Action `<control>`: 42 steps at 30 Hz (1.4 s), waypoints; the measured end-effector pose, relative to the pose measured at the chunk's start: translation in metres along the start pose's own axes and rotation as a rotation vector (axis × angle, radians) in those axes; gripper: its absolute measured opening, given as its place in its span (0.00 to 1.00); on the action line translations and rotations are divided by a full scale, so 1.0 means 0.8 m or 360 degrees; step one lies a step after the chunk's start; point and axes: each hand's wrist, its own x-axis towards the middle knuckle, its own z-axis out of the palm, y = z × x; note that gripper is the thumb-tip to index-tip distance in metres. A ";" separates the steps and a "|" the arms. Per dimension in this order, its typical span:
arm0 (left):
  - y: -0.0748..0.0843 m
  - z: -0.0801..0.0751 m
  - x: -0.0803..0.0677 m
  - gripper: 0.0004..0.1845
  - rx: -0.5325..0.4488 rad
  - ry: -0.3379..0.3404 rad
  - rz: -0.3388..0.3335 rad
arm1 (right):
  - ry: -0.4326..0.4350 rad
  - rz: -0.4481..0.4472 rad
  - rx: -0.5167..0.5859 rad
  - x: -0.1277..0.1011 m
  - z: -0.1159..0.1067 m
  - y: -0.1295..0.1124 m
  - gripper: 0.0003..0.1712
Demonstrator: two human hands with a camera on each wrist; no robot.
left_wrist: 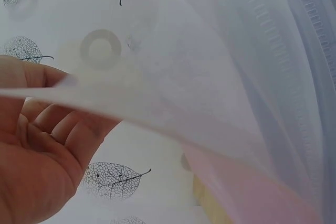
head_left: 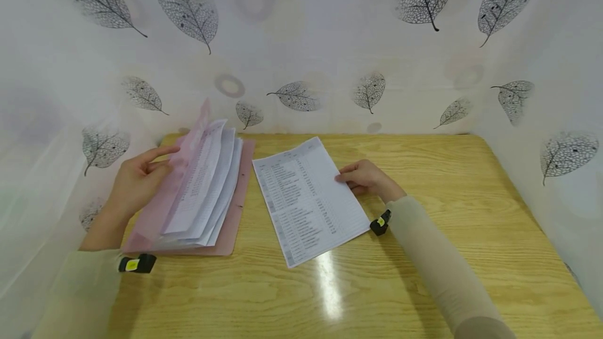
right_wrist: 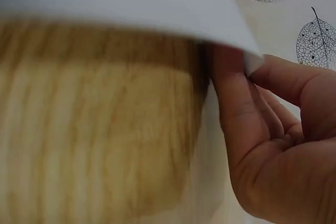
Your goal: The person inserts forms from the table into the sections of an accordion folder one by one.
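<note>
Folder, pink translucent plastic, lies open at the left of the wooden table; left hand props its raised cover, fingers fairly straight against the flap, several thin white sheets fanned inside. Just right of it lies a single printed sheet, matte paper with dense columns of small text, flat on the glossy grained wood. Right hand pinches its right edge, thumb above and fingers beneath. Judgement: keep the cover held wide and lift the sheet by the edge without creasing; thin paper buckles easily.
</note>
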 end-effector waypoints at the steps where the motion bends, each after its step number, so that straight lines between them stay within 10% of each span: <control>1: 0.000 0.000 0.000 0.22 -0.0004 0.0000 -0.0003 | -0.0008 -0.0004 0.0027 0.000 0.000 0.001 0.31; 25: 0.004 -0.001 -0.001 0.21 0.0060 0.0017 -0.0004 | -0.0222 -0.0198 0.0627 0.010 0.021 0.014 0.24; 42: 0.001 -0.001 -0.002 0.21 0.0008 0.0020 0.0032 | -0.0072 -0.0180 0.0729 0.017 0.068 0.005 0.24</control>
